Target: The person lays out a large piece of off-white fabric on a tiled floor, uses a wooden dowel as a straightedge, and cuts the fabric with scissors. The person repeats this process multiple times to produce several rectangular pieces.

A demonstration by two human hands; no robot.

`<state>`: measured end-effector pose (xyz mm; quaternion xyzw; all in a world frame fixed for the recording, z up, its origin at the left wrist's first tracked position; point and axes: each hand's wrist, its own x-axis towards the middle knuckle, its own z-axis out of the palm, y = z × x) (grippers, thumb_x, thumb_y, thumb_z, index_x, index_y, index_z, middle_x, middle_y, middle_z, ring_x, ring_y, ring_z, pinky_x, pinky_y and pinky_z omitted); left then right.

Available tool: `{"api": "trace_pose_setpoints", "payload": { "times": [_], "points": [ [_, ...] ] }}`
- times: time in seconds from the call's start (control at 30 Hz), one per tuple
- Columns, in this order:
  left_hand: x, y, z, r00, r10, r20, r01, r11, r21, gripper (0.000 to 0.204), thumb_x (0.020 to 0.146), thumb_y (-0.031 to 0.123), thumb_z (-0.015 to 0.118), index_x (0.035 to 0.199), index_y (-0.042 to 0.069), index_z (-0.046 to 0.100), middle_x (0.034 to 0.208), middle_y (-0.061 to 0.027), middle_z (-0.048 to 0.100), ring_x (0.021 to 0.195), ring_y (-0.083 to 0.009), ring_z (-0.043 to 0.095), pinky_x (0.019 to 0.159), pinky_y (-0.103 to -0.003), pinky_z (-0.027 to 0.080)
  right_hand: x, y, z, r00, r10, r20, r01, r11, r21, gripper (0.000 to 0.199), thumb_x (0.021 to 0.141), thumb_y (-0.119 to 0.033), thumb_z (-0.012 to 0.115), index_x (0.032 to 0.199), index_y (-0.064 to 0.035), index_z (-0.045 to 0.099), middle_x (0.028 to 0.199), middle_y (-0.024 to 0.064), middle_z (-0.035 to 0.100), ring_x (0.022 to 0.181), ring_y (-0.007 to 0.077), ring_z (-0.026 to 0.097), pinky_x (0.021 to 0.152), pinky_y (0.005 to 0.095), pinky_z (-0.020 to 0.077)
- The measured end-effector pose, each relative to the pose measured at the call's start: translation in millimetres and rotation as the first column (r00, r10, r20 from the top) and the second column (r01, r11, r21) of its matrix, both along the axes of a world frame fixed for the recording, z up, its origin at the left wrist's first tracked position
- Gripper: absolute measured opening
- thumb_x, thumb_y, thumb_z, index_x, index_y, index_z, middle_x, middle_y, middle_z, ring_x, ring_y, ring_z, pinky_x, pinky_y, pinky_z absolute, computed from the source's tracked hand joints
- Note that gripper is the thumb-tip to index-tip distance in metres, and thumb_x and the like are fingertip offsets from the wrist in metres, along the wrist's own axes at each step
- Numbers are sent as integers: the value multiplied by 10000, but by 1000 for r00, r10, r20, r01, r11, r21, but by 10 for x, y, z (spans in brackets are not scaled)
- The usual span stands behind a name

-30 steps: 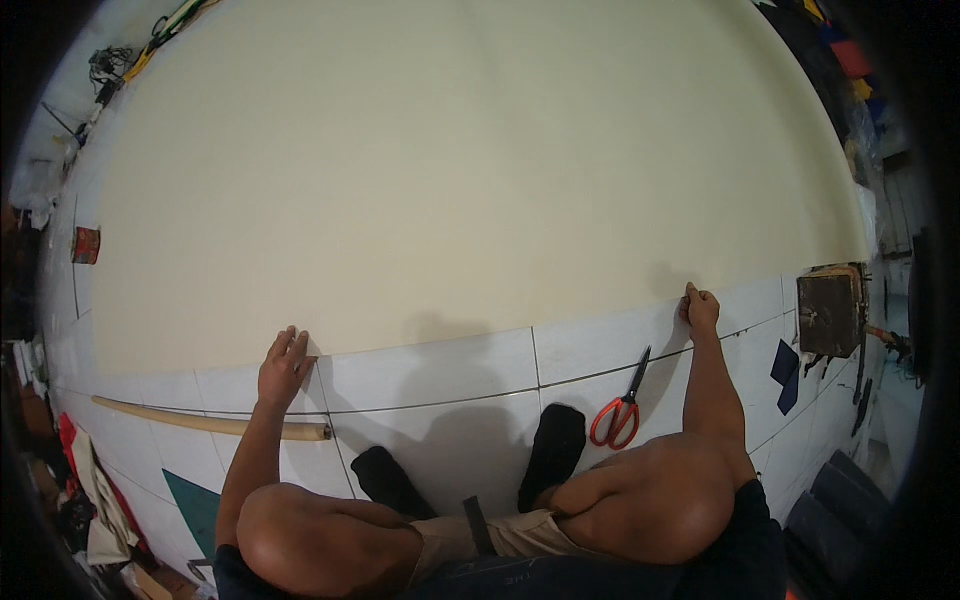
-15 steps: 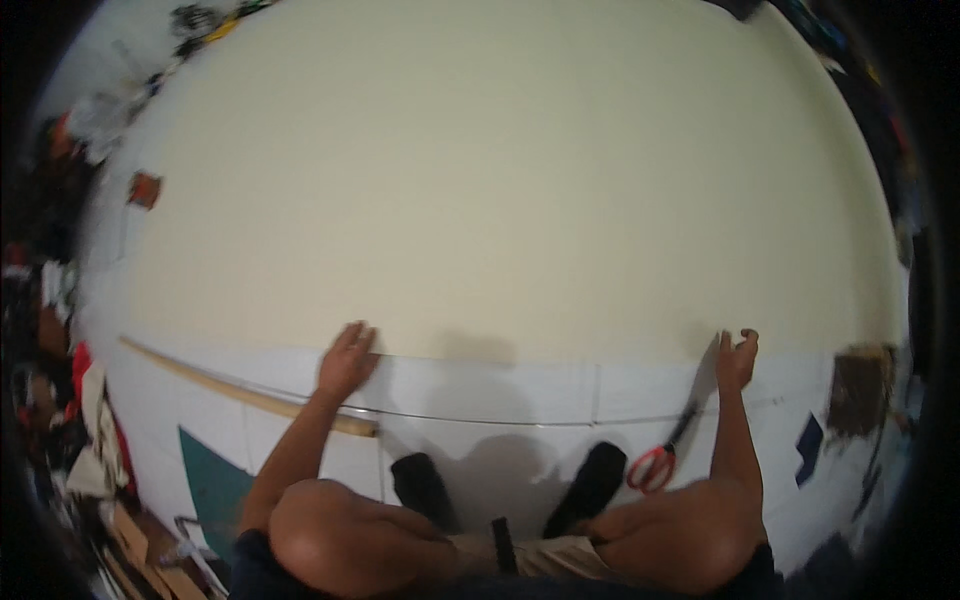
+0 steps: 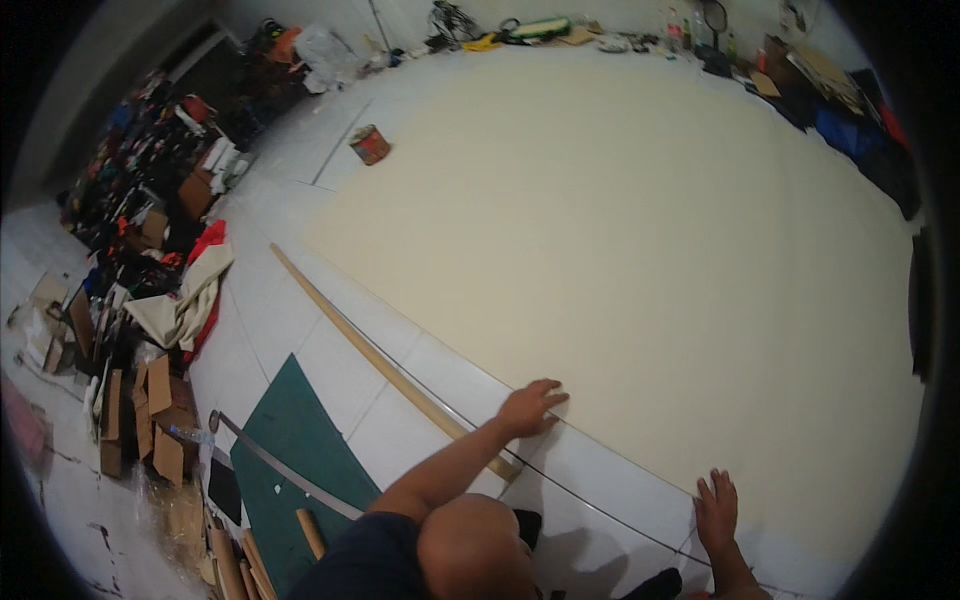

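Crouching on the white tiled floor [image 3: 300,300], the person works at the near edge of a large cream sheet [image 3: 640,240] that lies spread flat over most of the floor in the head view. The left hand [image 3: 528,408] rests flat on that near edge, its grip wide and holding nothing, fingers splayed and pressing the sheet down. The right hand [image 3: 716,510] lies near the same edge further right, palm down, grip likewise wide and empty. A long wooden strip [image 3: 380,355] runs along the floor just beside the sheet's near-left edge, ending close to the left hand. Nearer and to the left lie a green cutting mat [image 3: 290,450] and a thin metal ruler [image 3: 285,465] across it. A small red tin [image 3: 370,145] stands at the sheet's far-left corner; cardboard and cloth clutter fills the far left. The sheet looks already laid out and smooth; judging by the hands, only the near edge remains to be pressed or lined up.
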<state>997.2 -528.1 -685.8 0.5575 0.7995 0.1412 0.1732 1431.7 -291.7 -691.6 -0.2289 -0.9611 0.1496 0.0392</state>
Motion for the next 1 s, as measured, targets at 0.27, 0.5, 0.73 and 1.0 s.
{"api": "trace_pose_setpoints", "payload": {
  "times": [0.27, 0.5, 0.73, 1.0],
  "points": [
    [-716, -1293, -172, 171, 888, -427, -879, 333, 341, 704, 799, 461, 705, 1283, -13, 516, 1277, -239, 517, 1172, -358, 503, 990, -469, 396, 277, -39, 40, 996, -84, 21, 85, 994, -75, 539, 725, -104, 736, 1239, -18, 598, 1409, 235, 466, 1305, 431, 430, 1063, 500, 353],
    [-1031, -2027, -430, -35, 963, 267, -993, -64, 98, 646, 844, 410, 671, 1176, -107, 471, 1233, -306, 496, 1107, -422, 533, 955, -487, 453, -114, 351, 710, 992, 35, 118, -24, 996, -90, 415, 758, -290, 738, 1074, -33, 659, 1121, 182, 621, 986, 335, 632, 810, 476, 504],
    [-184, -191, 192, 339, 704, 625, -900, 49, 433, 516, 866, 311, 704, 1061, -97, 458, 1009, -250, 569, 910, -375, 573, 820, -465, 463, -1882, -8, 1774, 875, 458, 158, -432, 885, -175, 733, 814, -534, 684, 1361, -83, 500, 1247, 199, 582, 1184, 356, 532, 994, 475, 400],
    [45, 247, 114, 615, 293, 732, -727, 569, 384, 349, 919, 273, 672, 1075, -16, 553, 924, -99, 603, 810, -178, 601, 691, -306, 492, -2724, -884, 904, 967, 138, -215, -142, 990, -6, 580, 843, -328, 699, 1339, -91, 511, 916, 138, 538, 781, 308, 566, 686, 432, 502]
  ]
}}
